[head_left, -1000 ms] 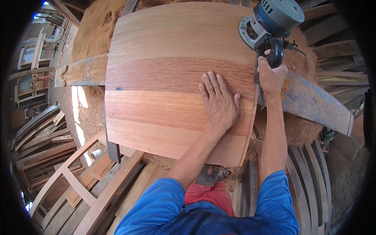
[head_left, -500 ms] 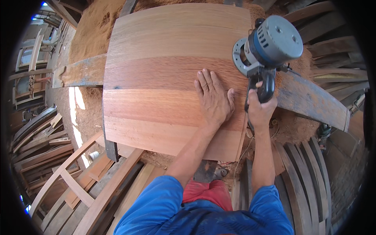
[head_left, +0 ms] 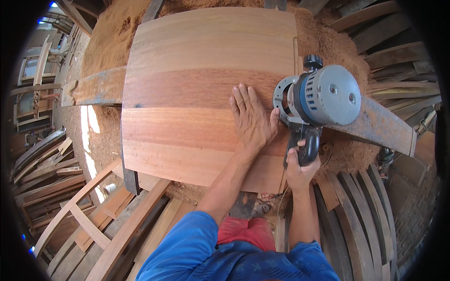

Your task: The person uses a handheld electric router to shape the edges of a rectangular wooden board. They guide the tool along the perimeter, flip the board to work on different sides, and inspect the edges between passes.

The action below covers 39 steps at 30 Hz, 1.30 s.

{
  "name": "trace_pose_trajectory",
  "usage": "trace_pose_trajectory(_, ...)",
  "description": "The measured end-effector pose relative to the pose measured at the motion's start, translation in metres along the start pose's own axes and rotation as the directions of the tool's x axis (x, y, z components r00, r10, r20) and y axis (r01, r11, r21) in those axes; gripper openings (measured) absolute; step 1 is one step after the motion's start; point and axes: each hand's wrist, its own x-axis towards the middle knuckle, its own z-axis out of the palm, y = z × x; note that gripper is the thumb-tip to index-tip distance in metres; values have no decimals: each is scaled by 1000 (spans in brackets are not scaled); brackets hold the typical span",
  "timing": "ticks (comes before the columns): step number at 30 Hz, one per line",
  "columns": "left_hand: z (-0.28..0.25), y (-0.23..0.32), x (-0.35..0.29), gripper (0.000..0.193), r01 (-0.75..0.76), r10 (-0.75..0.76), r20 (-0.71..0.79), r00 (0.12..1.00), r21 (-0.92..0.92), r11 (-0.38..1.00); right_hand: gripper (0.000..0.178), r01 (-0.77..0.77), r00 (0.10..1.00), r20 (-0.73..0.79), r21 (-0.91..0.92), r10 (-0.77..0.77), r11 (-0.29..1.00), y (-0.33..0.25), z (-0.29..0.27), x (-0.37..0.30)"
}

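Observation:
A wide wooden panel (head_left: 187, 89), made of joined boards in lighter and redder tones, lies flat in front of me. My left hand (head_left: 253, 119) rests flat on it, right of its middle, with the fingers stretched out. Wrapped round the black handle of a router (head_left: 330, 96) is my right hand (head_left: 302, 168). The router has a grey motor housing with a blue band, and its round base sits over the panel's right edge. Above the router, a narrow step (head_left: 296, 54) runs along that edge. The router's bit is hidden.
Sawdust (head_left: 323, 40) is heaped behind and right of the panel. A weathered beam (head_left: 375, 119) sticks out to the right beneath it. Curved planks (head_left: 361, 210) stand at the lower right, and long boards (head_left: 126, 229) with a curved frame (head_left: 70, 201) lie at the lower left.
My right hand has drawn the router toward me along the panel's right edge. More of the stepped edge shows behind it. My left hand stays in nearly the same place.

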Motion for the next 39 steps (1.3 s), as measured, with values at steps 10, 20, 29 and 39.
trace_pose_trajectory(10,-12,9,4,88,0,-2,70,998,23,1000,19,155,988,11,-19,-154,988,-11,39,130)
trace_pose_trajectory(20,-15,10,8,94,32,-37,180,983,30,999,14,219,976,15,-29,-219,975,-21,64,202)
trace_pose_trajectory(29,-14,8,8,97,28,-37,221,975,44,999,14,247,969,-1,-47,-248,968,-15,69,220)
trace_pose_trajectory(39,-12,8,9,98,31,-41,226,973,48,998,15,239,971,2,-86,-240,967,-18,72,233)
